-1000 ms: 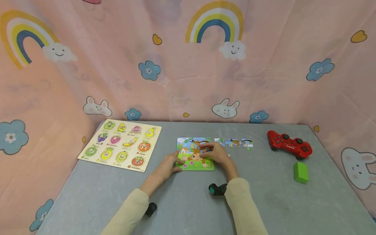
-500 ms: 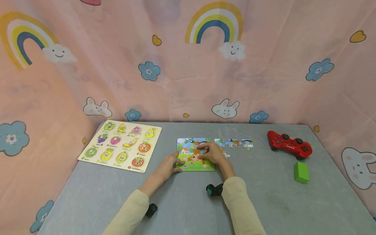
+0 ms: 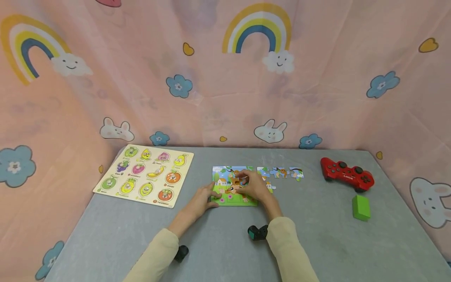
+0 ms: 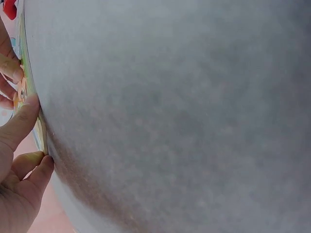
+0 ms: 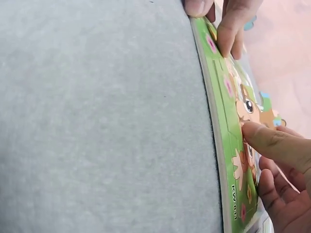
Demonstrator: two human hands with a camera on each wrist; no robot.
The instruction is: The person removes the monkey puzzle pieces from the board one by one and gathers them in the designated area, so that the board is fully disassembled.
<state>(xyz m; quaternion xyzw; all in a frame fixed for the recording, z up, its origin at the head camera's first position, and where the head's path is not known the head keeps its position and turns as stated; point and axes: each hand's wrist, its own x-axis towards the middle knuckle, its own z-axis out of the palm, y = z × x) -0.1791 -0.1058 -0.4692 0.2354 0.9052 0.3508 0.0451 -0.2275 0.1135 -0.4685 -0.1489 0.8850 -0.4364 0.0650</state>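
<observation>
A jigsaw puzzle board [image 3: 227, 202] with a cartoon monkey on green grass lies flat in mid-table. My left hand [image 3: 200, 200] holds its left side, one finger on the picture and the thumb at the near left edge. Over the board's right half, my right hand [image 3: 256, 187] pinches a puzzle piece [image 5: 266, 115] between thumb and fingers. In the right wrist view this piece stands tilted up from the board, brown with a bit of blue, right by the monkey's face. The fingers hide much of it.
Loose puzzle pieces [image 3: 280, 172] lie in a row right of the board, another piece [image 3: 270, 187] below them. A fruit peg board [image 3: 179, 180] lies at left. To the right are a red game controller [image 3: 347, 174] and a green block [image 3: 361, 207]. A patterned curtain [image 3: 225, 98] backs the table.
My right hand has shifted slightly over the board's right half, its fingers drawing closer together on the piece. My left hand stays at the board's left edge.
</observation>
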